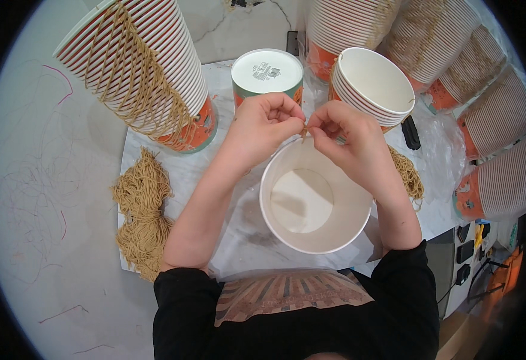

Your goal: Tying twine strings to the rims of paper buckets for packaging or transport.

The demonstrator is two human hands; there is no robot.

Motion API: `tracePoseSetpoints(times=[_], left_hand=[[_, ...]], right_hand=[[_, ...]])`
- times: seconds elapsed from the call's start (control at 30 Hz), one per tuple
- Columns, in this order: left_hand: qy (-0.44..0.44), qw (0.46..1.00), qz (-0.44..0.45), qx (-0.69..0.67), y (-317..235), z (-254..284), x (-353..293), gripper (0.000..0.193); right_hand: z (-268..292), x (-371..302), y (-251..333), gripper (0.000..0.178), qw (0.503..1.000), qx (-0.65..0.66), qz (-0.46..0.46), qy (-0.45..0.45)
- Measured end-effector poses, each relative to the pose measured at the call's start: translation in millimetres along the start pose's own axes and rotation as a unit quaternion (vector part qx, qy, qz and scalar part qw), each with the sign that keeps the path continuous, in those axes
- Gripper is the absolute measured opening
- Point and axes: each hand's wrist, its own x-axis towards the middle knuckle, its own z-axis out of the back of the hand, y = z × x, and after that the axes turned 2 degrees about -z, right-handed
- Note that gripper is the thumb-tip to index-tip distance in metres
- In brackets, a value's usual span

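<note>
A large white paper bucket (317,237) stands mouth up in front of me, its inside bare. Above its far rim, my left hand (267,125) and my right hand (348,133) meet with fingertips pinched. Between them shows a short bit of tan string (304,132), and both hands grip it. Whether it is knotted or passes through the rim is too small to tell. Just beyond my hands, an upside-down bucket (267,69) shows its white base. Right of it leans a short stack of nested buckets (375,81), open end up.
A tall nested bucket stack (149,66) with string handles leans at the far left. Bundles of tan string (144,216) lie at the table's left edge, and more string (407,174) by my right forearm. Plastic-wrapped bucket stacks (434,36) and a black object (411,133) are at right.
</note>
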Motion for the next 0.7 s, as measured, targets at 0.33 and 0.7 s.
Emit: tracePoseSetpoints(times=[0.33, 0.7], left_hand=[[-0.036, 0.996, -0.049, 0.068, 7.9, -4.9, 3.5, 0.008], [-0.090, 0.982, -0.150, 0.074, -0.9, -11.0, 0.7, 0.009]], right_hand=[[-0.5, 4.7, -9.2, 0.011, 0.999, -0.028, 0.014, 0.019], [-2.6, 10.3, -27.6, 0.008, 0.985, 0.163, -0.049, 0.017]])
